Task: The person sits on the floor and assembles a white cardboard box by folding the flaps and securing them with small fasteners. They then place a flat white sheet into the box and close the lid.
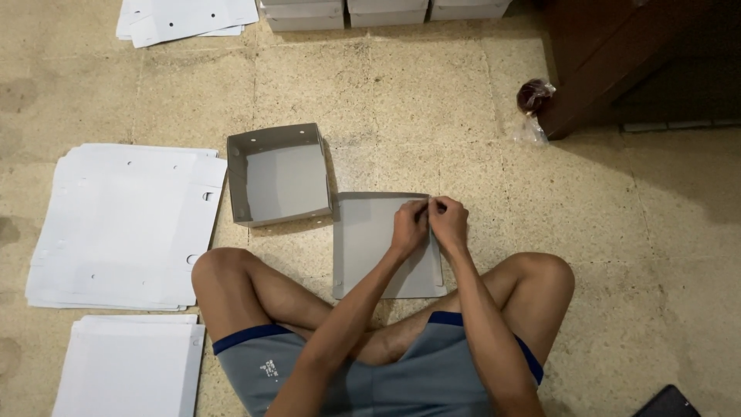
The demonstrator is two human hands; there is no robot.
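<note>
Grey cardboard sheet point(370, 247) lies flat on the floor point(432, 123) between the knees. Left hand point(407, 225) and right hand point(448, 222) meet at its far right corner, each grip pinched shut on the edge flap. A finished open box point(279, 174) sits just left. Crease best made firm, corners aligned.

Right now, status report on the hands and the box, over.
Both hands, left hand and right hand, pinching far right corner of grey box. Finished box apart, left of it. Nothing in the way.

Fingers point(423, 210) hide box point(370, 247) corner; top boxes point(384, 12) cut off (dark obj. point(668, 403) too).
</note>
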